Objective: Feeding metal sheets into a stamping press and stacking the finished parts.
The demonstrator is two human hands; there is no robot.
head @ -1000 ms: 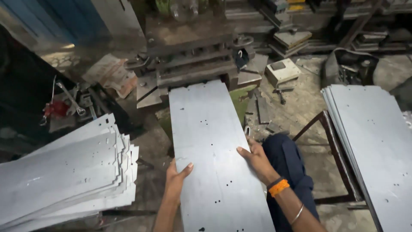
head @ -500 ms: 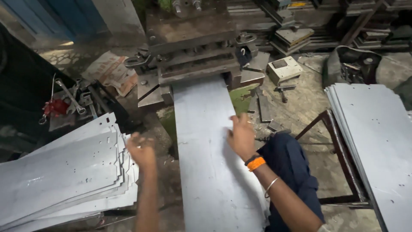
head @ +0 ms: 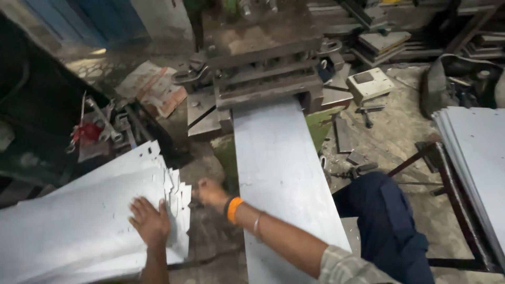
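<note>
Head view: our hands left the sheet (head: 284, 173); left hand (head: 151, 221) flat on stack (head: 89, 221), right hand (head: 210, 192) loosely curled beside it, gripping nothing.

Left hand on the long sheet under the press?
No, the left hand lies flat on the stack of punched sheets, beside the long sheet.

Left hand (head: 150, 222) lies flat, fingers spread; right hand (head: 210, 192) reaches across, curled

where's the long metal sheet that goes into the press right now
In the head view the long metal sheet lies mid-frame, its far end under the press, with the right hand at its left edge.
</note>
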